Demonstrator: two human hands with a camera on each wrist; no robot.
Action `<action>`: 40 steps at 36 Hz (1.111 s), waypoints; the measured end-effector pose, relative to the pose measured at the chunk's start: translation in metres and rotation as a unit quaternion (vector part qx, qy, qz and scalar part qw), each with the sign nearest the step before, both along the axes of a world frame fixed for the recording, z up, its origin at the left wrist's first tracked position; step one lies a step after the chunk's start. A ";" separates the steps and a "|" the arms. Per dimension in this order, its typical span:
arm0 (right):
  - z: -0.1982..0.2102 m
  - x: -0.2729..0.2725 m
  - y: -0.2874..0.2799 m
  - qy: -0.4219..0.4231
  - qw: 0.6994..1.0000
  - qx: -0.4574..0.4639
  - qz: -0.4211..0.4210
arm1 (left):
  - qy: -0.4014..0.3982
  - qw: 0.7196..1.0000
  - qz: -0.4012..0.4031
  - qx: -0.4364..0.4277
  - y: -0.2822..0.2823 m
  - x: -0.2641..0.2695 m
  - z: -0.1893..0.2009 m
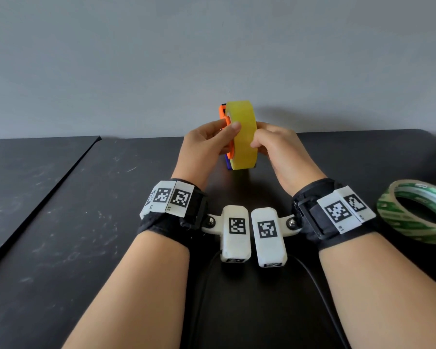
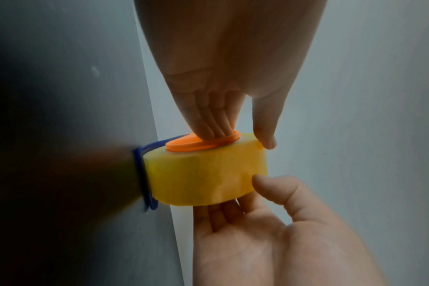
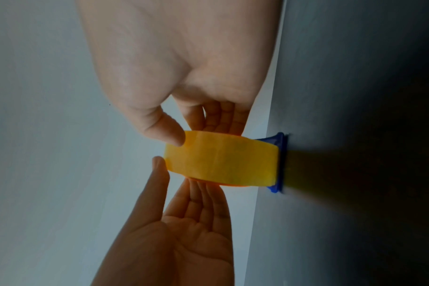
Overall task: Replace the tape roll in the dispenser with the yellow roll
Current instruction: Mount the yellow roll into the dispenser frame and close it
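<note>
The yellow roll [image 1: 243,137] stands on edge on the blue dispenser [image 1: 227,165], which rests on the black table [image 1: 86,222]. An orange hub [image 1: 222,112] sits against the roll's left face. My left hand [image 1: 212,139] has its fingers [image 2: 216,123] on the orange hub [image 2: 198,144] and its thumb at the roll's rim. My right hand [image 1: 262,144] pinches the yellow roll [image 3: 220,160], thumb on the outer band, fingers on the far face. The blue dispenser [image 2: 141,174] is mostly hidden behind the roll.
A green-printed tape roll [image 1: 418,212] lies flat on the table at the right, near my right wrist. A grey wall rises just behind the dispenser. A seam in the table [image 1: 48,192] runs diagonally at the left.
</note>
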State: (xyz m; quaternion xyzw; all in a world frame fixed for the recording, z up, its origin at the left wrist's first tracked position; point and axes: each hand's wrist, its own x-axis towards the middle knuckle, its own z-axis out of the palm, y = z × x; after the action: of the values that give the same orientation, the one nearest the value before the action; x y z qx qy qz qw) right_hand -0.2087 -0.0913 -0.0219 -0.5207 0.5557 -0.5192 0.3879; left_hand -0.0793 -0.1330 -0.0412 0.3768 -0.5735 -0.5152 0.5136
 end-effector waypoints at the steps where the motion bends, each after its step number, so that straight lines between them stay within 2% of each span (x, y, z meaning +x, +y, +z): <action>1: 0.000 0.000 0.000 -0.001 1.000 0.001 -0.005 | 0.000 1.000 -0.001 0.001 0.000 0.000 0.000; 13: -0.003 -0.002 -0.005 -0.019 0.999 0.011 -0.023 | -0.003 0.999 -0.035 0.016 -0.001 0.001 0.002; 30: 0.002 0.002 0.003 0.007 1.000 0.010 -0.004 | 0.019 1.000 -0.019 0.003 -0.005 0.000 -0.001; 40: 0.000 0.001 -0.001 0.007 0.999 0.008 -0.030 | -0.023 0.999 -0.023 -0.001 -0.003 0.002 -0.002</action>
State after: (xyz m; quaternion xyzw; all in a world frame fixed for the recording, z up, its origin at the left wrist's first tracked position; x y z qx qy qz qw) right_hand -0.2080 -0.0928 -0.0217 -0.5039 0.5779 -0.5225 0.3729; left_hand -0.0774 -0.1364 -0.0428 0.3747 -0.5944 -0.5176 0.4883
